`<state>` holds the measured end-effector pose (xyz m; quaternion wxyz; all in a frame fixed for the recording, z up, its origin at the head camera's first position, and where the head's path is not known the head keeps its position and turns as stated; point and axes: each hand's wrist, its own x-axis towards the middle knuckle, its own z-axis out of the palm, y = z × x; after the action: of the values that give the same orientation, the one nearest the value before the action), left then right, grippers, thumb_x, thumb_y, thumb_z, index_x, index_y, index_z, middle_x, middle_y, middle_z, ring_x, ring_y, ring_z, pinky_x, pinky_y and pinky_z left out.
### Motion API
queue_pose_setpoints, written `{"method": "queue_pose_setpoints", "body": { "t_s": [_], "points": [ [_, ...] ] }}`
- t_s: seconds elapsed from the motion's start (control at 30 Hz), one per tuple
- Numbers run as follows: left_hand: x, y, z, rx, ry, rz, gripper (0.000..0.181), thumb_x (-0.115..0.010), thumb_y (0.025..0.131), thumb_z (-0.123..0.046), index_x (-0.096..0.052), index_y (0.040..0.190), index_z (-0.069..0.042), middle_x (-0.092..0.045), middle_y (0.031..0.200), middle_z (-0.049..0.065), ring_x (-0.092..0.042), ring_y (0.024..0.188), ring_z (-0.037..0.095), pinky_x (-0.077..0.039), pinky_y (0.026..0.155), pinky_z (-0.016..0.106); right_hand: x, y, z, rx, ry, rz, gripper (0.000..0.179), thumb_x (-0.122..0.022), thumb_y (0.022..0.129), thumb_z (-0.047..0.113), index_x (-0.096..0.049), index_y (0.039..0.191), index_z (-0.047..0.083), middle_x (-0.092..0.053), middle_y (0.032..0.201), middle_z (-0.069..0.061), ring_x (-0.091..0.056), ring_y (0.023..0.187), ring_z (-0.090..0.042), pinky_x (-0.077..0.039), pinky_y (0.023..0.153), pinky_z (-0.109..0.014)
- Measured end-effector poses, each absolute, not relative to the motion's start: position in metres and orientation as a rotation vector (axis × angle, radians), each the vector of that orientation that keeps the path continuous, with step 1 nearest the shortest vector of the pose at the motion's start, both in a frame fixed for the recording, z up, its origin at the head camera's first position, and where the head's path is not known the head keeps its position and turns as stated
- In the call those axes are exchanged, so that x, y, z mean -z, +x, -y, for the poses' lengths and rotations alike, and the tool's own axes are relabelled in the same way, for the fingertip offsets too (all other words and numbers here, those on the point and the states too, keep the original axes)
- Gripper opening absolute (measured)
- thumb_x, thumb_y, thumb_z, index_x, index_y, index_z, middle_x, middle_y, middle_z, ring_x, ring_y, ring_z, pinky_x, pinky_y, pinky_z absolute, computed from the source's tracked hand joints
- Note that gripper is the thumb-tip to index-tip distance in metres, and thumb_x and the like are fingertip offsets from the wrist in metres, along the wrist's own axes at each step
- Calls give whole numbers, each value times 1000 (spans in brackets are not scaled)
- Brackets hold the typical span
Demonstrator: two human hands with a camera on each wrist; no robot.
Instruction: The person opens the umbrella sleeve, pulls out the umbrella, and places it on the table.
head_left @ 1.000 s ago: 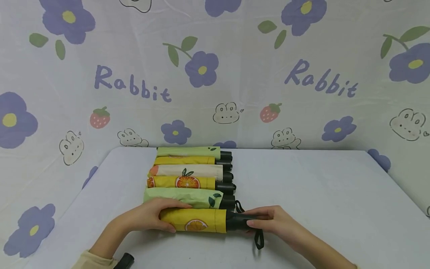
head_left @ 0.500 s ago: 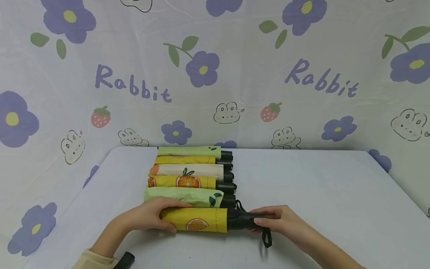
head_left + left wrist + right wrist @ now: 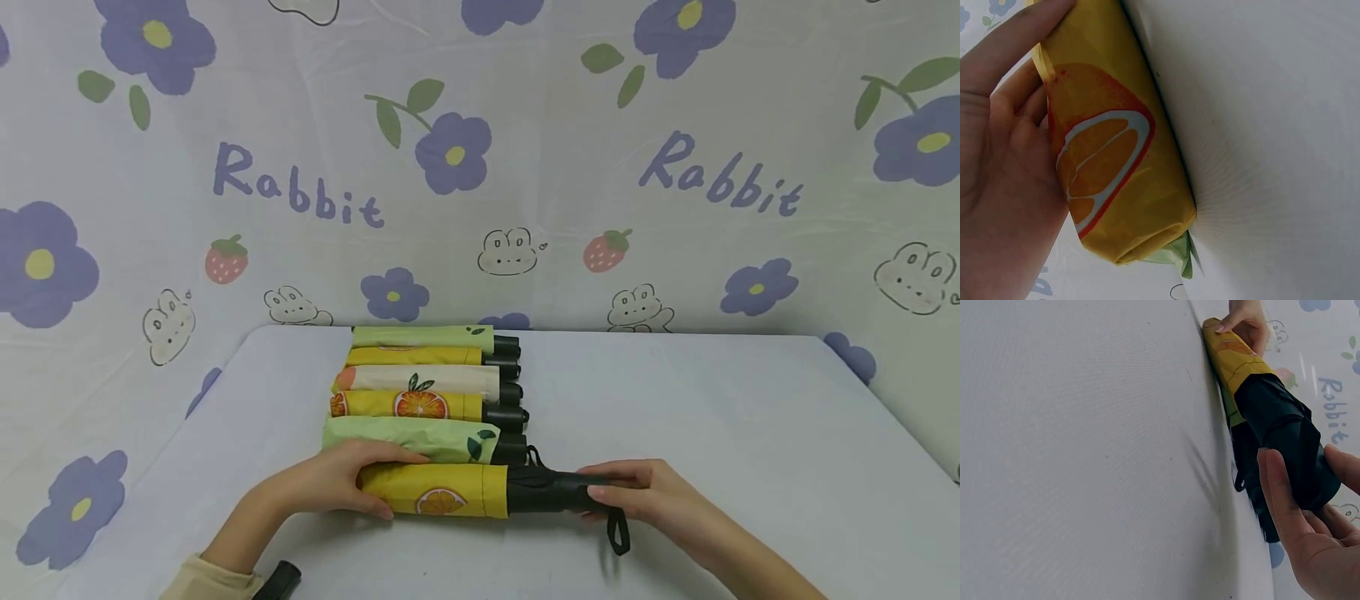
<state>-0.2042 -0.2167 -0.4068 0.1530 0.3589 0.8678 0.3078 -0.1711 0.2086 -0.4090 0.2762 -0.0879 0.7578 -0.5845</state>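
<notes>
In the head view, my left hand point(image 3: 326, 483) grips the closed end of a yellow umbrella sleeve point(image 3: 472, 492) printed with orange slices. My right hand point(image 3: 645, 492) pinches the handle end of the folded black umbrella point(image 3: 555, 490), which sticks out of the sleeve's right end. Its wrist strap point(image 3: 618, 533) dangles below the right fingers. The left wrist view has the sleeve point(image 3: 1116, 156) lying against the left palm point(image 3: 1016, 156). Thumb and fingers surround the black umbrella end point(image 3: 1297, 450) in the right wrist view. How much umbrella stays inside the sleeve is hidden.
Behind lie several sleeved umbrellas in a row, the nearest a light green one point(image 3: 412, 437), their black handles to the right. Another black handle end point(image 3: 277, 581) pokes in beside the left sleeve cuff. A patterned cloth point(image 3: 555, 167) hangs behind the white table point(image 3: 712, 425).
My right hand has moved right, drawing more of the black umbrella out of the yellow sleeve. The strap shifted along with it. My left hand has kept its grip in place.
</notes>
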Motion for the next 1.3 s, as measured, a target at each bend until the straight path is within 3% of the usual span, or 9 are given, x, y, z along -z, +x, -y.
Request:
{"method": "queue_pose_setpoints", "body": {
  "t_s": [0.5, 0.77, 1.3],
  "points": [
    [407, -206, 219, -866, 990, -2483, 60, -79, 82, -27, -55, 136, -36, -58, 138, -12, -53, 124, 8, -44, 105, 30, 406, -167, -226, 1592, -211, -2026, 52, -62, 95, 31, -54, 136, 1, -73, 114, -12, -70, 103, -22, -49, 87, -31],
    [408, -207, 219, -890, 936, -2468, 56, -77, 84, -24, -57, 134, -37, -59, 137, -11, -53, 125, 9, -45, 102, 26, 408, -168, -233, 1592, -180, -1996, 50, -57, 98, 31, -53, 137, -1, -65, 127, -12, -70, 106, -24, -51, 92, -37],
    [409, -207, 222, -909, 947, -2468, 51, -76, 85, -22, -60, 133, -31, -62, 134, -5, -55, 120, 8, -47, 94, 21, 406, -168, -234, 1625, -201, -1970, 50, -57, 98, 29, -52, 137, -2, -65, 128, -12, -70, 107, -24, -52, 91, -31]
  ]
}}
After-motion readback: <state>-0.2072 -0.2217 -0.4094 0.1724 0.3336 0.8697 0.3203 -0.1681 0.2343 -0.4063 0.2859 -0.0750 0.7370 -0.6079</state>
